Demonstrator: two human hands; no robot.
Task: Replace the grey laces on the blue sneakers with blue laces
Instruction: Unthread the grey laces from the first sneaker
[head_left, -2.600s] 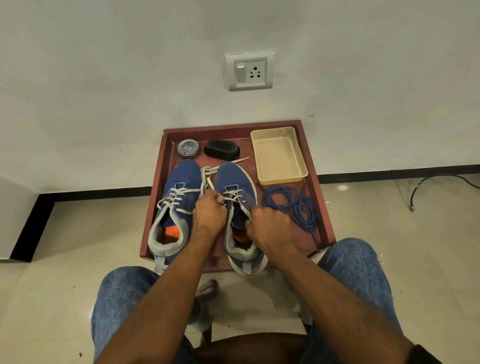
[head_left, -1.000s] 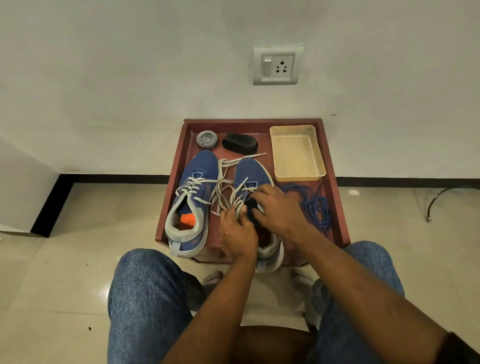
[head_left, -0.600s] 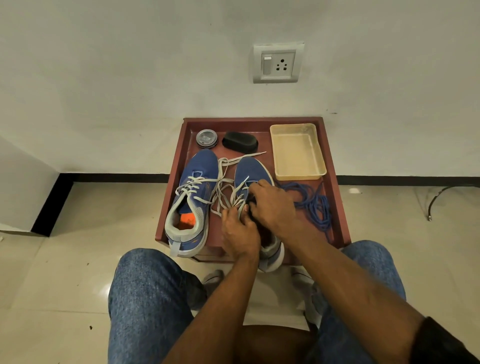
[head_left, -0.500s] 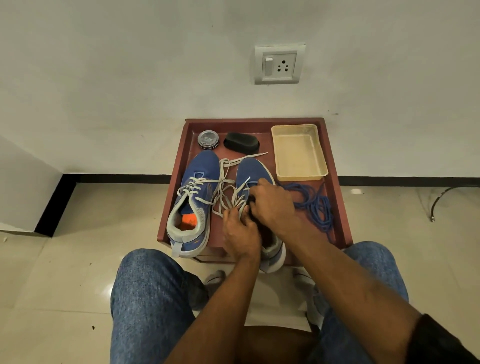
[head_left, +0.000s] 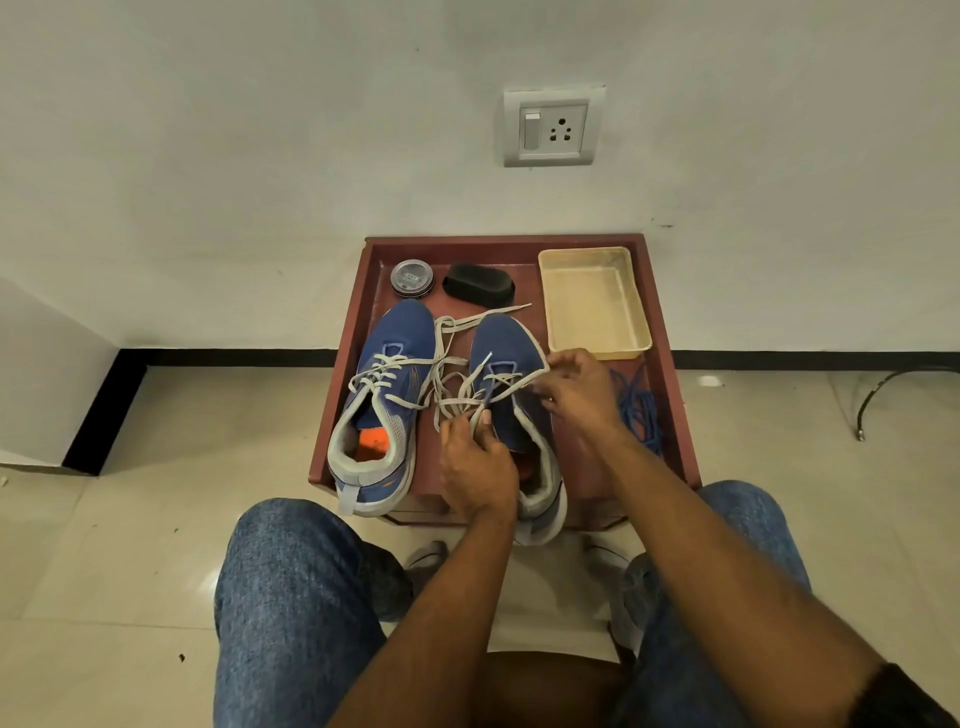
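Two blue sneakers stand side by side on a red-brown tray (head_left: 353, 364). The left sneaker (head_left: 387, 395) still carries its grey lace. On the right sneaker (head_left: 511, 358) the grey lace (head_left: 457, 395) is loosened and hangs in slack loops between the shoes. My left hand (head_left: 475, 462) pinches that lace near the shoe's tongue. My right hand (head_left: 574, 389) pinches the same lace at the shoe's right side, drawn out sideways. A bundle of blue laces (head_left: 636, 410) lies on the tray to the right, partly hidden behind my right forearm.
At the tray's back stand a round tin (head_left: 412, 278), a black brush (head_left: 479, 283) and a shallow beige plastic tray (head_left: 592, 301). The wall with a socket (head_left: 553, 127) is right behind. My knees in jeans flank the near edge; a cable (head_left: 883, 384) lies on the floor at right.
My right hand has moved from the shoe's tongue out to the right, pulling grey lace through the eyelets. My left hand has stayed at the tongue, holding lace.
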